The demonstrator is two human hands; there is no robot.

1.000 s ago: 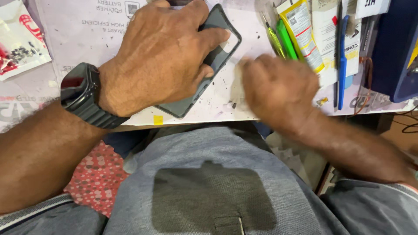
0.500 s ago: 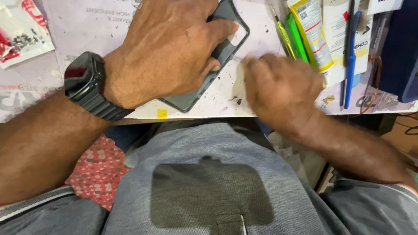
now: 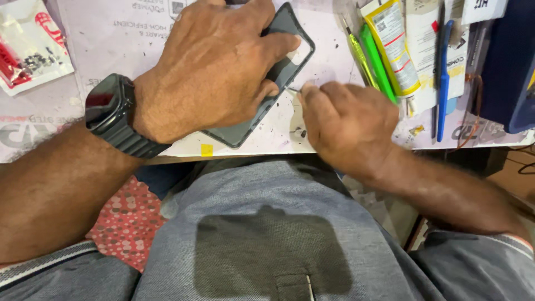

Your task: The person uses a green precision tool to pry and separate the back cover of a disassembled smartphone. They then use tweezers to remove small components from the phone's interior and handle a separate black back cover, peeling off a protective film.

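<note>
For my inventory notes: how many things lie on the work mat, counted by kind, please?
Dark phone frame under the left hand: 1
Thin metal tool in the right hand: 1
Green pens: 2
Blue pen: 1
Yellow tube: 1
Clear packet: 1
Total: 7

Green pen (image 3: 378, 61), yellow tube (image 3: 397, 47), blue pen (image 3: 443, 78)
</note>
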